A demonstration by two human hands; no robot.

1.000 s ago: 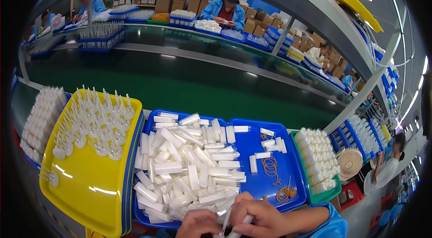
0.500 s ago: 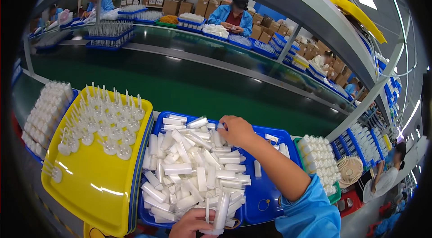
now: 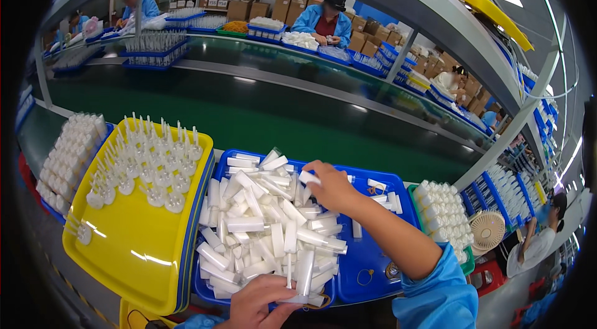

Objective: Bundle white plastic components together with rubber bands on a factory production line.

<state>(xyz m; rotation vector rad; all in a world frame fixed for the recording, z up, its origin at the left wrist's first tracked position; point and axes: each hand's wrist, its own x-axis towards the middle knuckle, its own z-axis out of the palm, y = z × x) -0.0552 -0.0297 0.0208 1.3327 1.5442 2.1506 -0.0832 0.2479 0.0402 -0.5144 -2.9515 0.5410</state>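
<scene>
Right hand (image 3: 333, 189) is the big mover here — compared with a second ago, when it's down beside the left hand (image 3: 260, 299), it's now reaching over the far right part of the pile of white pieces (image 3: 245, 224) in the blue tray (image 3: 203, 293). Its grip is pinched around a short white piece (image 3: 309, 178), so I'd call this step a one-handed pick. To me that calls for a light pinch and a clean lift so the neighbours don't slide.

Left hand sits low at the near edge of the tray, grip closed on the base of a clear-and-white tube (image 3: 305, 273), held roughly upright with a thin white stem (image 3: 288, 270) just beside it. Right forearm slants in from the lower right, blue sleeve (image 3: 435, 285) bunched near the elbow — wrist detail's too small to judge.
</scene>
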